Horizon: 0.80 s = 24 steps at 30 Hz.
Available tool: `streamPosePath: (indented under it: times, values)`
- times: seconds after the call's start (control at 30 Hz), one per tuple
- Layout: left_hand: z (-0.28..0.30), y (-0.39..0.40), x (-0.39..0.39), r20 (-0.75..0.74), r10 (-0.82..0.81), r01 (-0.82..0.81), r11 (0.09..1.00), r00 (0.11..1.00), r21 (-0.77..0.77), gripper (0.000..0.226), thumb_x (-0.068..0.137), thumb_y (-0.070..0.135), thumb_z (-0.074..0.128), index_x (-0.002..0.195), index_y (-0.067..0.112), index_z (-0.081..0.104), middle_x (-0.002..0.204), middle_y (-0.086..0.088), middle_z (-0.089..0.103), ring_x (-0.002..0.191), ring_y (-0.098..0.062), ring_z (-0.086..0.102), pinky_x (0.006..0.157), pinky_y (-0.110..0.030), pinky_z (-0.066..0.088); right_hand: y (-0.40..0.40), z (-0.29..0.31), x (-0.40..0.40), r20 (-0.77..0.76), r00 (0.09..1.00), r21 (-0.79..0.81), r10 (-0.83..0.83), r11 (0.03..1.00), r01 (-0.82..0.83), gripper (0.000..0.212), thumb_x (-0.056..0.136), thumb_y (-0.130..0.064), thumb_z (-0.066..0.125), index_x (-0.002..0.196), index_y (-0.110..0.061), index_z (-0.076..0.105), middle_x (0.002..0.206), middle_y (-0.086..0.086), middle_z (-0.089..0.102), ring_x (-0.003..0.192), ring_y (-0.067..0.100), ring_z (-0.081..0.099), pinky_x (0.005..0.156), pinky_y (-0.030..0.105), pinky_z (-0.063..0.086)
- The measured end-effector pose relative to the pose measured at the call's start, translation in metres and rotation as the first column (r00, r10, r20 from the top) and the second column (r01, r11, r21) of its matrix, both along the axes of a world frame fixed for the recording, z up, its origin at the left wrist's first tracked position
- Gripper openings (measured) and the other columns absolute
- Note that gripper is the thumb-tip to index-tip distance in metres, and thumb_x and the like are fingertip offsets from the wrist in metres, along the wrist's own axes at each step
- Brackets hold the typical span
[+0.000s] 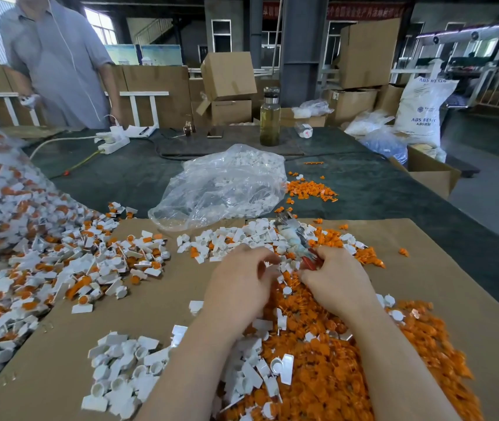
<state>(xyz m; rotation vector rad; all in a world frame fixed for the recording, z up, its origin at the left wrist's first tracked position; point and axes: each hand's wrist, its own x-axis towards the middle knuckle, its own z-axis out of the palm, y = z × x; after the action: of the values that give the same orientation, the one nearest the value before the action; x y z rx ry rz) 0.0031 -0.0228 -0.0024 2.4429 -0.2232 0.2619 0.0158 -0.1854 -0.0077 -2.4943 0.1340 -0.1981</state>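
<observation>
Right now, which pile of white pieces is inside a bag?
The far pile in the clear plastic bag on the dark cloth; the other white piles lie loose on the cardboard.

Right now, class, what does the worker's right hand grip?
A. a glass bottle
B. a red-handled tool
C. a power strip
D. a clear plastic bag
B: the right hand curls its fingers round the red-handled tool, whose blurred metal end points away over the white parts.
</observation>
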Motion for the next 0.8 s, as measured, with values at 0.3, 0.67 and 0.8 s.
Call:
streamPosePath:
  times: [0.3, 0.67, 0.8]
  values:
    - [-0.019, -0.006, 0.004, 0.063, 0.013, -0.028, 0.967, 0.998, 0.252, 0.026, 0.093, 0.041, 0.061, 0.115, 0.025, 0.063, 0.105, 0.000, 0.054, 0.104, -0.020, 0.055, 0.082, -0.029, 0.043, 0.001, -0.003, 0.002, -0.110, 0.993, -0.077, 0.045, 0.996, -0.054, 0.012, 0.083, -0.031, 0.063, 0.077, -0.024, 0.055, 0.072, -0.003, 0.061, 0.064, 0.013, 0.059, 0.051, 0.026, 0.040]
    - [-0.010, 0.000, 0.002, 0.064, 0.130, -0.138, 0.981, 0.989, 0.135, 0.020, 0.099, 0.039, 0.052, 0.101, 0.022, 0.063, 0.095, 0.004, 0.067, 0.089, -0.015, 0.061, 0.073, -0.027, 0.047, 0.009, -0.005, -0.001, -0.147, 0.989, -0.348, 0.033, 0.934, -0.083, 0.014, 0.085, -0.035, 0.063, 0.089, -0.024, 0.055, 0.080, -0.007, 0.055, 0.070, 0.011, 0.055, 0.054, 0.026, 0.044]
    - [-0.006, 0.007, 0.004, -0.041, 0.195, -0.197, 0.979, 0.980, -0.048, 0.012, 0.097, 0.035, 0.058, 0.091, 0.024, 0.059, 0.080, 0.012, 0.061, 0.068, -0.004, 0.055, 0.054, -0.018, 0.038, 0.007, -0.005, 0.000, -0.162, 0.985, -0.347, 0.051, 0.932, -0.105, 0.018, 0.087, -0.039, 0.063, 0.093, -0.024, 0.056, 0.083, -0.006, 0.058, 0.074, 0.012, 0.058, 0.063, 0.029, 0.054]
